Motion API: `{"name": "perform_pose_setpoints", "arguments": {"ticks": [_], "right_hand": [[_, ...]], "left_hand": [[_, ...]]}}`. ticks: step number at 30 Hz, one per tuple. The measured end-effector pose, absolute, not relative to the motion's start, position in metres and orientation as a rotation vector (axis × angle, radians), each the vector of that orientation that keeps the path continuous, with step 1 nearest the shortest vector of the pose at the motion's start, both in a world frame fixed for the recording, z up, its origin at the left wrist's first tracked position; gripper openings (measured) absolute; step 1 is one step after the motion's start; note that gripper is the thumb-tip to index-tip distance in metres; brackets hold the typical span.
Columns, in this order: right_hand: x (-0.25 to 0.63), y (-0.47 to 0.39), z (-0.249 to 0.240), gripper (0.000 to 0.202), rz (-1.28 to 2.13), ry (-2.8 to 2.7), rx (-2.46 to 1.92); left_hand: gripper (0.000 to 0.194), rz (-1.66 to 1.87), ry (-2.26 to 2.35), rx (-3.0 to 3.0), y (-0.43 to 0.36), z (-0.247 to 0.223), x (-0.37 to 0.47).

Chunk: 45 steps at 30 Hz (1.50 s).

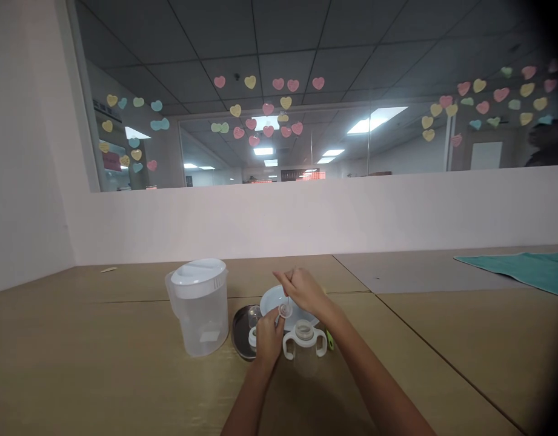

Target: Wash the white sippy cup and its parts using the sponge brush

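Observation:
My left hand (pixel 269 336) is closed on a small translucent round piece that looks like a baby bottle nipple (pixel 285 310), its round rim facing up. Just above it, my right hand (pixel 301 287) pinches a thin dark stick (pixel 288 300) whose lower end reaches into the nipple. A clear baby bottle (pixel 305 332) with two white handles stands open-topped in front of my right wrist. Behind both hands lies a pale plate (pixel 270 298). A metal tray (pixel 239 348) beside my left hand holds a white ring and a clear cap, partly hidden by my fingers.
A lidded translucent pitcher (pixel 203 321) stands to the left of the tray. Part of a green item (pixel 330 340) shows beside the bottle. A teal cloth (pixel 528 269) lies at the far right. Behind the table rises a low wall with a window.

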State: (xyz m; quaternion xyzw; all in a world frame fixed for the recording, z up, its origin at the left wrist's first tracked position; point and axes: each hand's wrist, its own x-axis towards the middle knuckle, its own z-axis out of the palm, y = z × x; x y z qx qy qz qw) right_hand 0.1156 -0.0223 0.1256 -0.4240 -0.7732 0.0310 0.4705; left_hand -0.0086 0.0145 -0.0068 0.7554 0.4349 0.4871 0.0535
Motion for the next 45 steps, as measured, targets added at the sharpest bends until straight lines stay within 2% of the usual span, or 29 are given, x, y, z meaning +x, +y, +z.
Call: {"name": "perform_pose_setpoints", "arguments": {"ticks": [6,11,23,28,35,41,45], "right_hand": [[0.113,-0.019,0.120,0.057,0.116,-1.986,-1.079],[0.115,-0.024,0.129,0.057,0.138,-1.966,-1.140],[0.119,-0.026,0.132,0.060,0.039,-2.011,-1.183],[0.119,-0.022,0.128,0.059,-0.116,-2.070,-1.253],[0.109,-0.015,0.114,0.046,-0.363,-2.227,-1.407],[0.098,-0.016,0.109,0.048,-0.422,-2.326,-1.565],[0.099,-0.016,0.107,0.045,-0.339,-2.375,-1.584]], "left_hand": [[0.031,1.474,1.224,2.256,0.014,-0.005,-0.009],[0.035,1.467,1.331,2.241,0.016,-0.007,-0.006],[0.037,1.481,1.324,2.275,0.022,-0.013,-0.005],[0.036,1.489,1.324,2.276,0.023,-0.014,-0.005],[0.037,1.508,1.284,2.289,0.020,-0.014,-0.007],[0.035,1.522,1.265,2.299,0.021,-0.015,-0.006],[0.031,1.547,1.269,2.278,0.022,-0.015,-0.006]]}}
